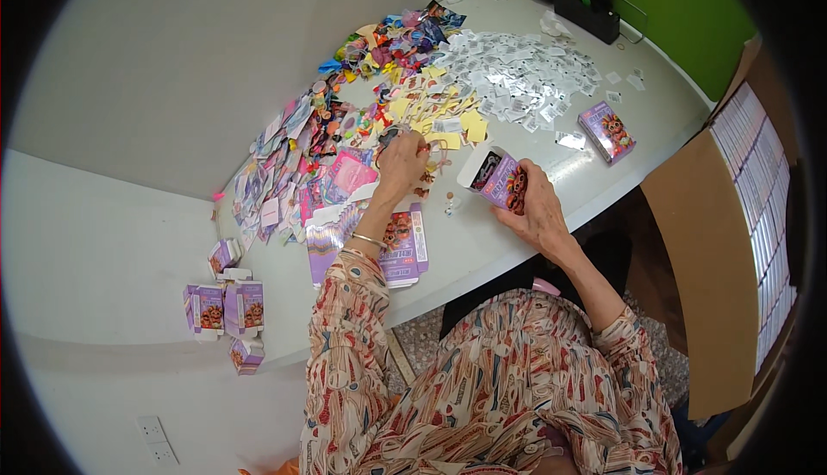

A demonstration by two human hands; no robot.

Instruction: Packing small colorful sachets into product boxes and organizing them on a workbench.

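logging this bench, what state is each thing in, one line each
Purple box: open at one end, gripped by right hand
Other purple box, table's right side: closed
Flat boxes: not made up, piled
Cardboard carton: open, packed with rows
White slips: loose, heaped
Yellow cards: loose, scattered
Left hand: fingers curled, grip unclear

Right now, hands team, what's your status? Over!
Right hand: holding open purple box. Left hand: at colourful heap, grip unclear. Tiny pale item on table, between hands. Over.
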